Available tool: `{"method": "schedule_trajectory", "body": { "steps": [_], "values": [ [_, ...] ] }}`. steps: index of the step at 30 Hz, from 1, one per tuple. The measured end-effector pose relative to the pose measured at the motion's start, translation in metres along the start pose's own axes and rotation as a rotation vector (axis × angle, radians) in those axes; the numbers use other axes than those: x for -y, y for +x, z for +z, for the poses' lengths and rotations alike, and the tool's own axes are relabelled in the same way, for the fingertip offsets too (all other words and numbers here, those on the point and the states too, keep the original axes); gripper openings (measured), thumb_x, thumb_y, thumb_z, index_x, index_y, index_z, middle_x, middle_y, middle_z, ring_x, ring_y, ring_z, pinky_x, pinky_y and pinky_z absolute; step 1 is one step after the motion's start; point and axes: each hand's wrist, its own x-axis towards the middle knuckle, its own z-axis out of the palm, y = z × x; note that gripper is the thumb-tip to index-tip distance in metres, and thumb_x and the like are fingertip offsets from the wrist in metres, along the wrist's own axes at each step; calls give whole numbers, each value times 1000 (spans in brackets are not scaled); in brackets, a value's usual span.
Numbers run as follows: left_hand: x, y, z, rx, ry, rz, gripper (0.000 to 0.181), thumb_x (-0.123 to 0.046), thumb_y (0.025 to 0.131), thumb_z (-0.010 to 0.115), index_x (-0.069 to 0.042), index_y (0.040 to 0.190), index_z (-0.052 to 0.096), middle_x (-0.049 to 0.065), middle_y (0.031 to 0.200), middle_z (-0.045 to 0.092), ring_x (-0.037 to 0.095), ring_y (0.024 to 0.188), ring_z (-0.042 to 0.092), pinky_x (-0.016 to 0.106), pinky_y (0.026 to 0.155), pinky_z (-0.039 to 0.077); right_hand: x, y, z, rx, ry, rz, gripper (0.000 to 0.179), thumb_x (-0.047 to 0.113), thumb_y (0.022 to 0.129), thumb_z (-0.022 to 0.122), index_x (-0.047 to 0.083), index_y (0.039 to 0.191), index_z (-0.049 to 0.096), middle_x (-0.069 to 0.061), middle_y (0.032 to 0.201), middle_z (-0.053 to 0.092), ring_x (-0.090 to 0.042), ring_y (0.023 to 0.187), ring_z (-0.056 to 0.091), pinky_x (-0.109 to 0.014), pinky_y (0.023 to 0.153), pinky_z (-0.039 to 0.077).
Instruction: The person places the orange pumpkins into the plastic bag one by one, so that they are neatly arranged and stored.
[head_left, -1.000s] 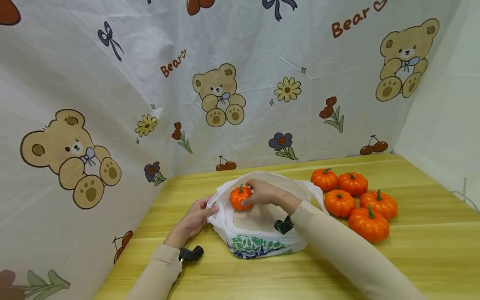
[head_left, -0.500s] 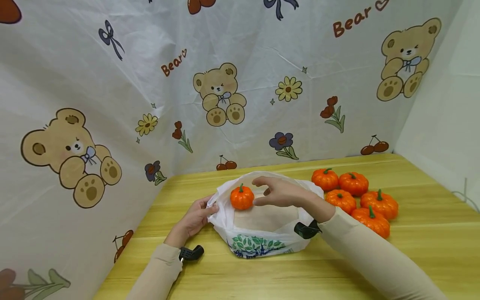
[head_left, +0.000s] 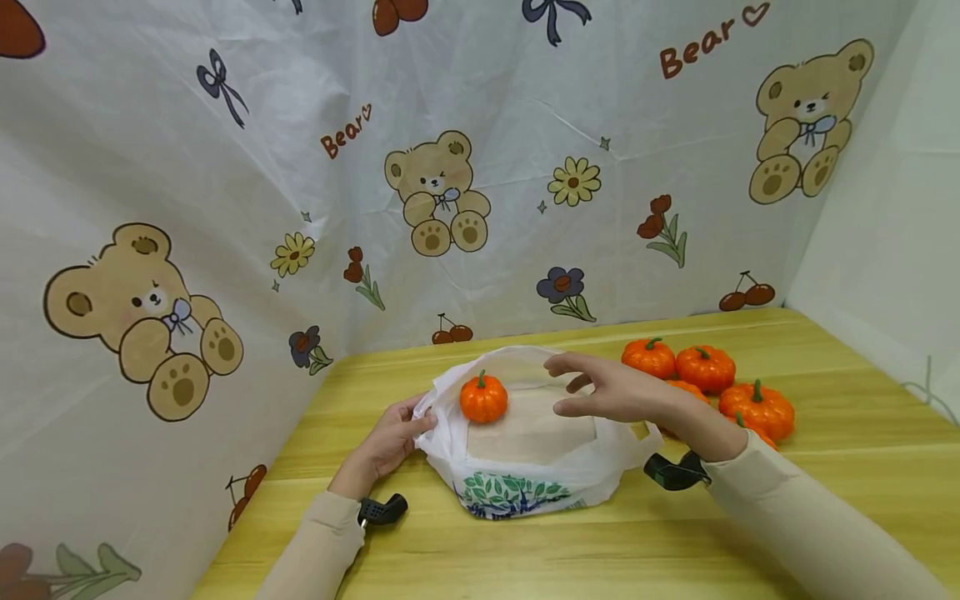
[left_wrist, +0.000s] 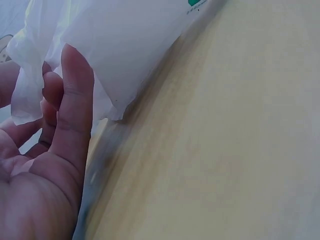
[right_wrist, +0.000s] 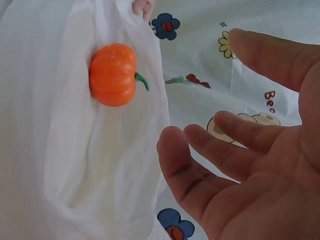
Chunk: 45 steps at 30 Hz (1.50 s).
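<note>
Left hand (head_left: 390,437): bare, thumb and fingers pinching the edge of a plastic bag at its left side.

Right hand (head_left: 611,390): bare, fingers spread apart and slightly bent, nothing in its grasp; held above the right part of the bag's mouth, well apart from the pumpkin inside.

Plastic bag (head_left: 600,471): one, white, thin, standing on the surface with its mouth wide and facing up; front printed with a tree design (head_left: 510,492), green leaves over dark blue.

Orange pumpkin (head_left: 483,402): one, small, ribbed, green stem; inside the bag, towards its left side and near the left hand; upright, stem up.

Pumpkin group (head_left: 706,371): five, orange, green-stemmed, clustered on the surface to the right of the bag; two of them partly hidden behind the right wrist and forearm.

Sleeves (head_left: 825,517): two, long, beige, one on each arm.

Wrist devices (head_left: 384,509): two, black, one at each wrist.

Surface (head_left: 480,562): yellowish, wood-grained.

Backdrop sheet (head_left: 517,283): pale, hung behind the surface and along its left; printed with brown bears, flowers, bows, cherries and the word "Bear".

Wall (head_left: 877,250): plain, whitish, at right; a thin cord (head_left: 930,392) before it.
</note>
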Motion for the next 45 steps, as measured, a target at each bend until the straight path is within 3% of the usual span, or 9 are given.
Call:
{"method": "schedule_trajectory", "body": {
  "steps": [11, 15, 21, 26, 32, 38, 45],
  "values": [
    [-2, 0, 1, -5, 12, -6, 62, -6, 103, 59, 2, 158, 33, 11, 139, 57, 14, 107, 69, 31, 90, 63, -14, -29, -21, 3, -13, -12, 65, 39, 97, 70, 13, 152, 46, -17, 154, 49, -39, 134, 55, -55, 106, 54],
    [-1, 0, 1, -1, 16, -2, 62, -7, 103, 59, 2, 158, 33, 11, 139, 57, 14, 107, 69, 31, 90, 63, -20, -44, -32, -8, -19, -32, 59, 37, 98, 69, 15, 149, 49, -16, 152, 51, -38, 132, 56, -46, 102, 57],
    [0, 0, 2, 2, 4, -1, 66, -9, 102, 62, 2, 159, 31, 16, 144, 54, 14, 108, 69, 31, 90, 63, -31, -62, -48, -111, -56, -68, 50, 32, 96, 73, 15, 141, 58, -11, 144, 59, -31, 124, 63, -27, 95, 57],
    [0, 1, 2, -2, -1, -9, 66, -9, 102, 62, 1, 159, 32, 14, 144, 55, 15, 109, 69, 32, 91, 63, -43, -75, -62, -141, -35, -93, 44, 26, 96, 74, 19, 136, 60, -9, 140, 62, -26, 120, 65, -25, 89, 59],
    [-1, 1, 1, -5, 12, -19, 66, -10, 101, 63, 1, 159, 33, 18, 147, 52, 14, 109, 69, 32, 92, 62, -65, -91, -77, -166, -75, -59, 41, 25, 96, 73, 26, 135, 61, 3, 136, 65, -1, 116, 62, -25, 89, 58],
    [-2, 1, 1, -3, 16, -14, 67, -9, 101, 63, 2, 159, 31, 14, 143, 55, 14, 109, 68, 32, 92, 62, -91, -105, -94, -179, -60, -82, 45, 16, 96, 72, 19, 140, 59, 6, 134, 66, 2, 116, 62, -24, 86, 59],
    [-1, 0, 0, 2, 8, -15, 67, -8, 101, 63, 2, 159, 31, 10, 138, 58, 14, 108, 69, 32, 91, 63, -125, -119, -111, -217, -80, -135, 54, 3, 92, 71, 10, 144, 56, 13, 139, 64, 6, 121, 59, -16, 92, 54]
  ]
}}
